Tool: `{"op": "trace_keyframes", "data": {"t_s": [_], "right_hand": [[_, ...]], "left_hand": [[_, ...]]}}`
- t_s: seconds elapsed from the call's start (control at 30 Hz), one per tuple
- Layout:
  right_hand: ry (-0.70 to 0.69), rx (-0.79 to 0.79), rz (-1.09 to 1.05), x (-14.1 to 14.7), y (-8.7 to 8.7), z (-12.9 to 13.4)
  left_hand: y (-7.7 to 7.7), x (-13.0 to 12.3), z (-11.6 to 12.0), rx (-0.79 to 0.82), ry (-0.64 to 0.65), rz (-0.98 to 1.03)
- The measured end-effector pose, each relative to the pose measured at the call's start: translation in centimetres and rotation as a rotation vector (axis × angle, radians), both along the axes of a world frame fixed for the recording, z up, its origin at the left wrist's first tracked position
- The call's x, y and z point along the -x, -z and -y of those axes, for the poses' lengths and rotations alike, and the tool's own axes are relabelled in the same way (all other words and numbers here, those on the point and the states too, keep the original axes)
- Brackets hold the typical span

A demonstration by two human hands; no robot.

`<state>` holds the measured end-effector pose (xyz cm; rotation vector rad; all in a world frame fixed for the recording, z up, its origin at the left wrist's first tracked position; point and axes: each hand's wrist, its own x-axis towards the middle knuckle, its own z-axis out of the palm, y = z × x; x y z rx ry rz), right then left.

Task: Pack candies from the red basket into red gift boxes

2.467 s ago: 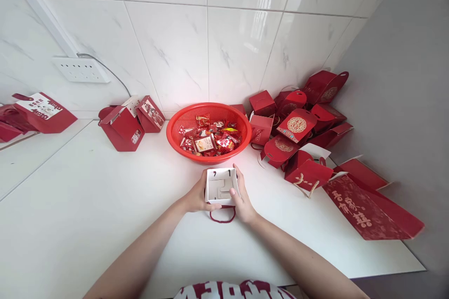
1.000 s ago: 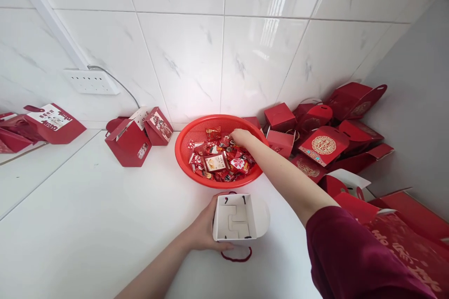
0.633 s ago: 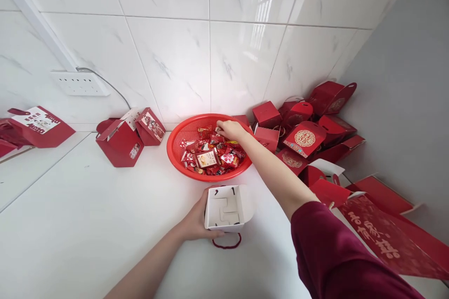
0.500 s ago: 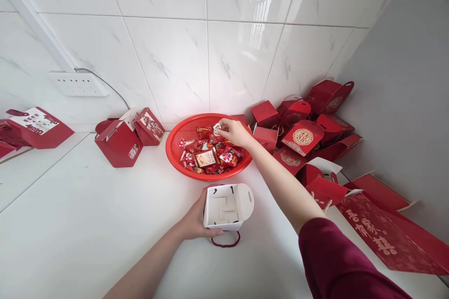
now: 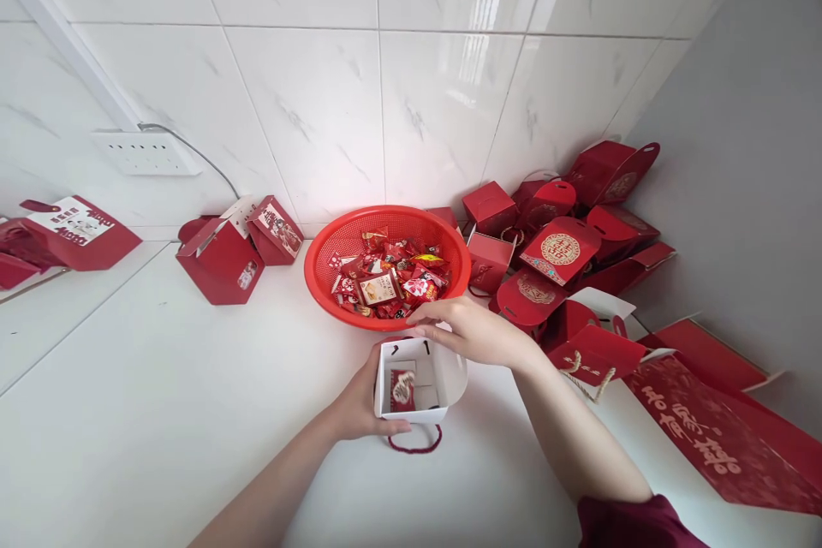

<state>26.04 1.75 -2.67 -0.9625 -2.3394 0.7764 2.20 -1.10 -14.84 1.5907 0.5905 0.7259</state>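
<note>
My left hand (image 5: pixel 360 401) grips the left side of a small gift box (image 5: pixel 443 398), white inside with its lid flap turned out to the right. A dark red cord handle (image 5: pixel 416 449) loops out at its near side. One red-wrapped candy (image 5: pixel 402 391) lies on the box floor. Above the box's far right corner, my right hand (image 5: pixel 459 327) hovers with its fingers apart and nothing between them. Just beyond stands a red plastic basket (image 5: pixel 312 274) holding several wrapped candies (image 5: pixel 378 288), mostly red.
Several red gift boxes (image 5: pixel 560 250) are heaped at the right against the wall. A large red bag (image 5: pixel 712 437) lies nearer on that side. More red boxes (image 5: pixel 222 265) stand along the wall at left, below a white power strip (image 5: pixel 146 154).
My right hand has come back from the basket toward the box. The candy it held has been let go and now lies inside the box. My left hand keeps its hold.
</note>
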Motion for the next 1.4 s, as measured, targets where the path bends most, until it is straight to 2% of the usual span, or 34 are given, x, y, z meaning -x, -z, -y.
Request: {"op": "trace_keyframes", "data": {"t_s": [0.1, 0.2, 0.27, 0.33, 0.4, 0.5, 0.6, 0.67, 0.77, 0.83, 0.9, 1.03, 1.17, 1.23, 1.4], "right_hand": [[-0.099, -0.062, 0.048, 0.2, -0.2, 1.4], [-0.177, -0.206, 0.168, 0.8, 0.9, 3.8], [-0.166, -0.323, 0.240, 1.2, 2.2, 5.3], [-0.156, -0.424, 0.281, 1.6, 3.6, 6.5], [-0.138, -0.518, 0.286, 1.8, 4.6, 7.2], [-0.088, -0.663, 0.182, 1.6, 5.4, 7.7], [-0.063, -0.840, 0.038, 1.0, 6.5, 8.5], [-0.082, -0.947, -0.031, 0.7, 7.7, 9.6], [-0.097, -1.016, -0.130, 0.8, 10.1, 11.3], [-0.112, -1.012, -0.180, 1.2, 11.5, 11.9], [-0.126, -1.005, -0.215, 1.6, 12.1, 12.0], [-0.097, -0.964, -0.278, 2.2, 11.8, 11.5], [-0.080, -0.920, -0.284, 2.2, 10.9, 11.5], [-0.078, -0.911, -0.273, 2.1, 10.7, 11.6], [-0.078, -0.901, -0.280, 2.1, 10.7, 11.6]], "left_hand": [[-0.7, 0.4, 0.2, -0.031, -0.074, -0.111], [-2.6, 2.0, 0.6, -0.123, -0.142, -0.308], [-4.8, 3.7, 1.1, -0.145, -0.124, -0.475], [-7.5, 5.5, 1.4, -0.139, -0.092, -0.640], [-10.5, 6.9, 1.2, -0.145, -0.125, -0.790], [-14.5, 7.6, -0.7, -0.214, -0.203, -0.956], [-16.5, 6.5, -5.2, -0.338, -0.336, -0.974], [-16.2, 5.4, -9.2, -0.432, -0.357, -1.011], [-14.3, 3.8, -15.3, -0.489, -0.317, -1.106], [-12.5, 2.9, -18.4, -0.481, -0.296, -1.149], [-11.0, 2.3, -20.2, -0.471, -0.274, -1.210], [-9.3, 1.8, -21.0, -0.443, -0.293, -1.335], [-9.5, 2.0, -20.5, -0.446, -0.441, -1.430], [-9.8, 2.2, -20.5, -0.413, -0.460, -1.463], [-9.7, 2.7, -20.7, -0.271, -0.237, -1.423]]}}
